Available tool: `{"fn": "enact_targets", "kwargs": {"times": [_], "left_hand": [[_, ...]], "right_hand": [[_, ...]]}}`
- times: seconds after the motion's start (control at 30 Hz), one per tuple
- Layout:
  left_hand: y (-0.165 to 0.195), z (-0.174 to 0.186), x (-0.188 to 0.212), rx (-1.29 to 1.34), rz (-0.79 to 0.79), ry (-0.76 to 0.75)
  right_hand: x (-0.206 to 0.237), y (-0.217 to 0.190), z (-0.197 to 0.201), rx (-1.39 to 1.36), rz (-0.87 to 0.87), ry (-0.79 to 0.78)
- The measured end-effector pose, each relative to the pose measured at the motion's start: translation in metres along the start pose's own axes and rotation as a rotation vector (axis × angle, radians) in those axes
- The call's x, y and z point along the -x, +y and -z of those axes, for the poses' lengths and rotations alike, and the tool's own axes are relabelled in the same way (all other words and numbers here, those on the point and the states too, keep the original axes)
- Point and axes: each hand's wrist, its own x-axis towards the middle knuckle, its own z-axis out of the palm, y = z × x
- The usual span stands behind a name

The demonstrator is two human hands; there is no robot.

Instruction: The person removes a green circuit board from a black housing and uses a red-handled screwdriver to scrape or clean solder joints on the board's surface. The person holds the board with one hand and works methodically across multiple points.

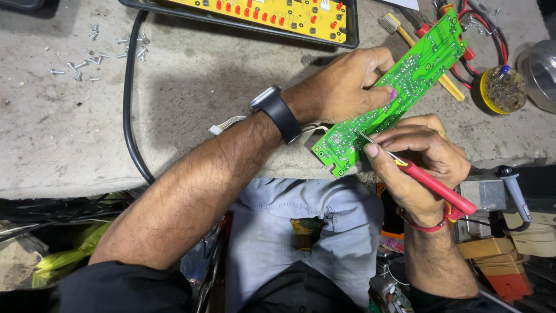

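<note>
My left hand (347, 84) grips a long green circuit board (399, 87) by its edge, holding it tilted above the concrete bench (191, 98), solder side up. My right hand (420, 159) holds a red-handled soldering iron (431, 182) like a pen. Its metal tip (362, 136) touches the lower end of the board. A black watch is on my left wrist, and a red thread band circles my right wrist.
A yellow panel with red buttons (272, 14) lies at the bench's far edge. Several loose screws (92, 58) sit at far left. A black cable (130, 104) runs down the bench. A brush (399, 29), red leads and a round tin (503, 88) are at right.
</note>
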Motion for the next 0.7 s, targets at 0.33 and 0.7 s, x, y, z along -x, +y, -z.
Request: {"fn": "enact_targets", "kwargs": {"times": [0.33, 0.7], "left_hand": [[0.0073, 0.0016, 0.0004, 0.294, -0.027, -0.089], [0.0087, 0.0022, 0.0007, 0.058, 0.042, -0.050]], "right_hand": [[-0.0063, -0.0053, 0.0007, 0.117, 0.060, -0.002], [-0.0085, -0.0007, 0.0003, 0.077, 0.090, -0.042]]}}
